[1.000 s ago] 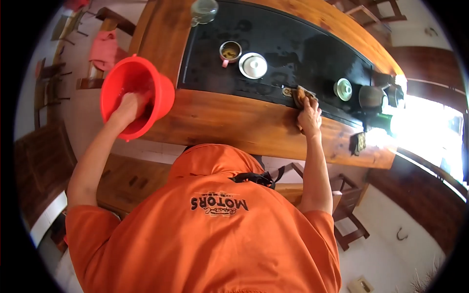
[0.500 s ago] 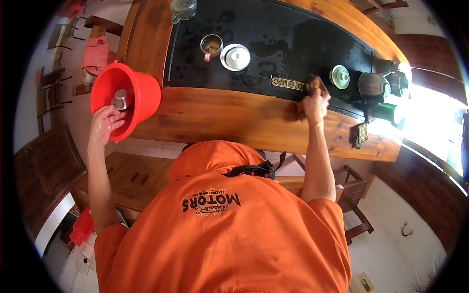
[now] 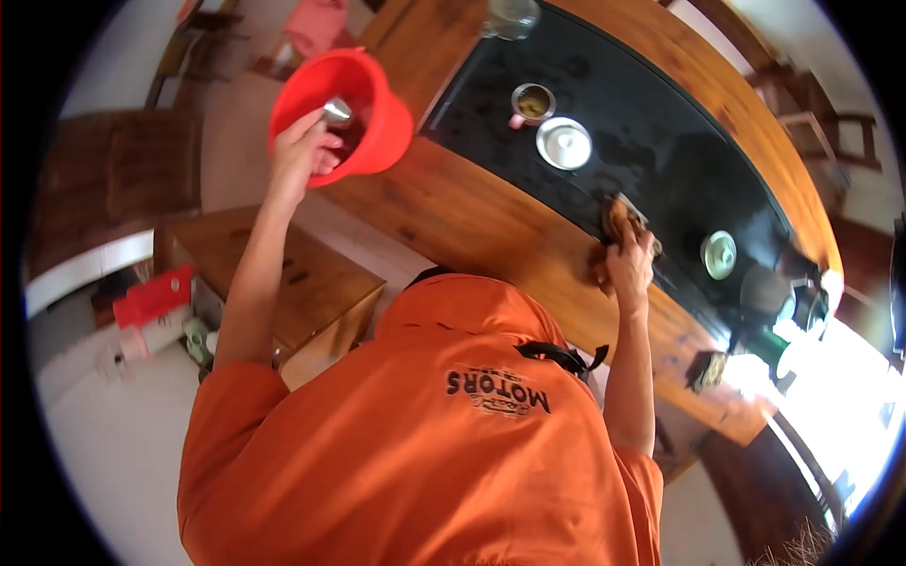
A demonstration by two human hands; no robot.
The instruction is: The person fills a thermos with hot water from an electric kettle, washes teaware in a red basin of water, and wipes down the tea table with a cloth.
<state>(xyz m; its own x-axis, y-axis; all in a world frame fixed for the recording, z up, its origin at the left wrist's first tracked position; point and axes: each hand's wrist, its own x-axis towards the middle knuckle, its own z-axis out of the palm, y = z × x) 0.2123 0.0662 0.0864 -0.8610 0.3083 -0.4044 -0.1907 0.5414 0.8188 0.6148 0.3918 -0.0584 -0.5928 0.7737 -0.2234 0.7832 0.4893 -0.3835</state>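
Note:
My left hand (image 3: 300, 156) is at the open mouth of a red plastic bucket (image 3: 392, 123), fingers curled by a small shiny metal cup (image 3: 337, 113) that it appears to hold. The hand partly hides the bucket's inside. My right hand (image 3: 629, 262) grips a bunched brown cloth (image 3: 620, 219) against the near edge of a black tea tray (image 3: 679, 170). Left of that hand on the tray are a white lidded bowl (image 3: 564, 143) and a metal cup with a pink handle (image 3: 533, 102). A pale green lidded bowl (image 3: 719, 255) sits to its right.
A glass pitcher (image 3: 512, 17) stands at the tray's far left corner. A kettle (image 3: 766, 291) is at the right end, in bright glare. A small dark patterned object (image 3: 707, 371) lies on the wooden table edge (image 3: 500, 222). A wooden cabinet (image 3: 283, 264) stands lower left.
The head view has turned, so the table looks more slanted. My right hand with the cloth has shifted left along the tray's near edge, covering the patterned strip. The left hand stays at the bucket.

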